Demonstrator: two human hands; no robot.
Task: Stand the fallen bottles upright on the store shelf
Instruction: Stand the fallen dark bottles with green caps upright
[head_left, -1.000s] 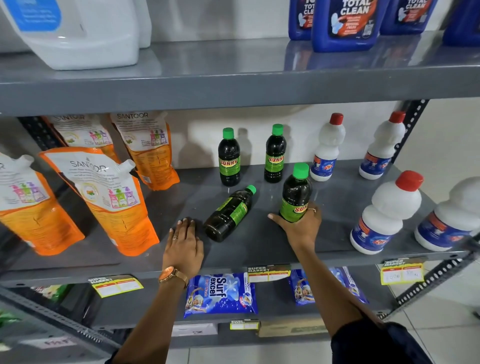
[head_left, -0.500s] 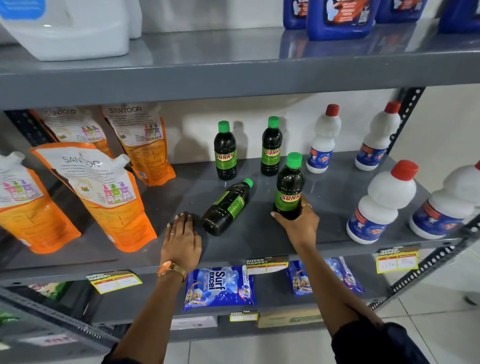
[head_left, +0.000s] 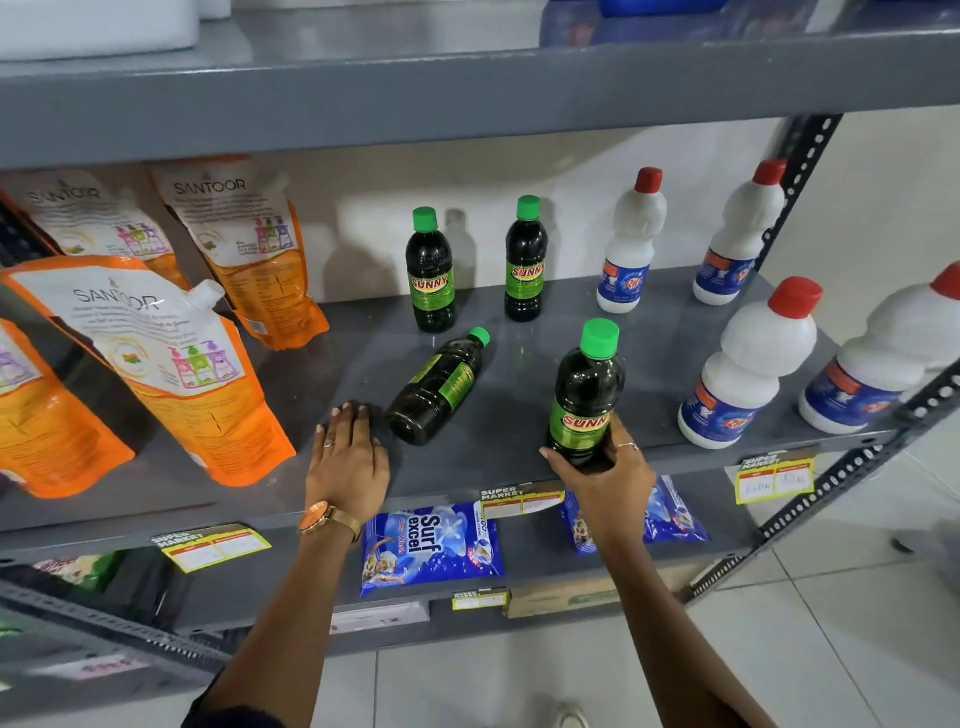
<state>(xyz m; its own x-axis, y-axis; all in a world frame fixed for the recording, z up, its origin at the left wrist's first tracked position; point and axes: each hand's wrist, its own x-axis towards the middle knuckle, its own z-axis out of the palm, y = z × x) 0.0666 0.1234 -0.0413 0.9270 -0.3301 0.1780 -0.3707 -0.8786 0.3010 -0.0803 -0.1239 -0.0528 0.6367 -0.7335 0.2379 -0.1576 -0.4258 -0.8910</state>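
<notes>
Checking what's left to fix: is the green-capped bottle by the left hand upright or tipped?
Tipped. The dark bottle lies on its side on the shelf, cap toward the back.

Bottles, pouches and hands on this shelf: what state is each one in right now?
Fallen dark bottle: lying on its side, green cap on.
Held dark bottle: upright, capped, gripped at the base.
Two rear dark bottles: upright, capped.
White bottles: upright, red caps on.
Orange pouches: leaning back.
Left hand: flat on the shelf, empty.
Right hand: closed on the held bottle.
</notes>
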